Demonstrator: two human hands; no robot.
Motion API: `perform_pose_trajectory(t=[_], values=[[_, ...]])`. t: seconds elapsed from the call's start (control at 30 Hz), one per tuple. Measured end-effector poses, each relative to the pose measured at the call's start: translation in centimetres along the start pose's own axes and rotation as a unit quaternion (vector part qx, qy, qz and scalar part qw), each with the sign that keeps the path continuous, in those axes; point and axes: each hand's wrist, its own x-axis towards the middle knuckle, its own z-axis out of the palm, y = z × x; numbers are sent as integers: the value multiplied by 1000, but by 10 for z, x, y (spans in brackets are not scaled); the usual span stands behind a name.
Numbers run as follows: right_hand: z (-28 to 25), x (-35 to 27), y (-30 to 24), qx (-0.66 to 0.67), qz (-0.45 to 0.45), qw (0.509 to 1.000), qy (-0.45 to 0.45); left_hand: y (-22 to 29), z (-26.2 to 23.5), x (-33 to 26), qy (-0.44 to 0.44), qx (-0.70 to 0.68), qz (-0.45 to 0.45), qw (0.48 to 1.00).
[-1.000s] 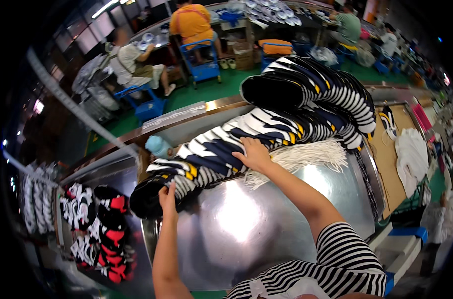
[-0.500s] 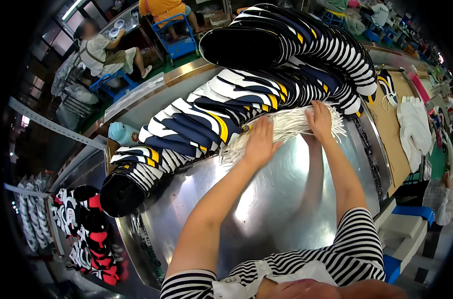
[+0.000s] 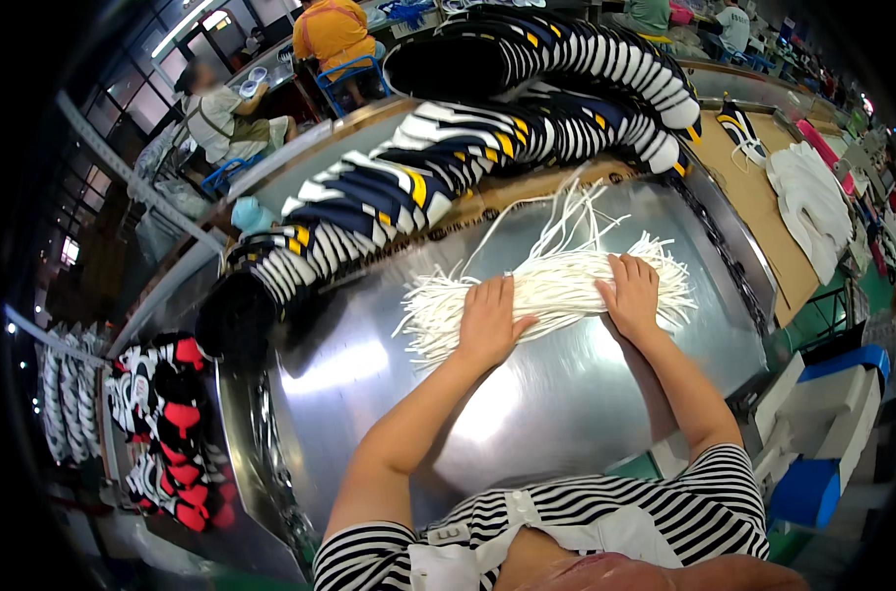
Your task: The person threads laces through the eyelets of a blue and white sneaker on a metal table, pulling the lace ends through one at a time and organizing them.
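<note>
A thick bundle of white shoelaces (image 3: 556, 286) lies crosswise on the shiny metal table (image 3: 527, 414), with a few loose laces trailing from its far side. My left hand (image 3: 489, 317) rests on the left half of the bundle, fingers stretched over the laces and thumb apart. On the right half lies my right hand (image 3: 633, 294), its fingers spread flat over the laces. Both hands touch the bundle from its near side. Beyond it, long nested rows of shoe uppers (image 3: 369, 192) in white, navy, black and yellow curve along the table's far edge.
A second row of stacked uppers (image 3: 586, 59) sits behind the first. On the right are a cardboard sheet (image 3: 748, 197), a white glove (image 3: 810, 202) and a white-and-blue plastic piece (image 3: 832, 424). Red, black and white uppers (image 3: 172, 433) stand at the left. Other people sit beyond the table.
The lace bundle has moved toward me, away from the row of uppers, together with both hands. Several loose laces now trail behind it. The view has shifted a little.
</note>
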Motion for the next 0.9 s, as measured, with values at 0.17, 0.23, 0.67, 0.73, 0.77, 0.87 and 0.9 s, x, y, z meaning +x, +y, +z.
perform_pose_trajectory(t=[0.17, 0.23, 0.67, 0.73, 0.77, 0.87, 0.9], values=[[-41, -59, -34, 10, -22, 999, -27, 27, -19, -81, 15, 4, -14, 1000], [-42, -45, -42, 45, -2, 998, -41, 14, -22, -89, 55, 20, -5, 998], [80, 82, -41, 77, -125, 962, -230, -22, -55, -53, -192, -159, -155, 956], [34, 50, -48, 49, -175, 958, -221, -36, -64, -91, -158, -178, -133, 962], [13, 40, -46, 23, -112, 956, -270, -38, -64, -103, -143, -195, -116, 963], [-34, 38, -30, 75, -80, 961, -253, -63, -97, -123, 38, -191, -169, 966], [-37, 40, -26, 109, -98, 973, -177, -85, -102, -130, 162, -205, -187, 947]])
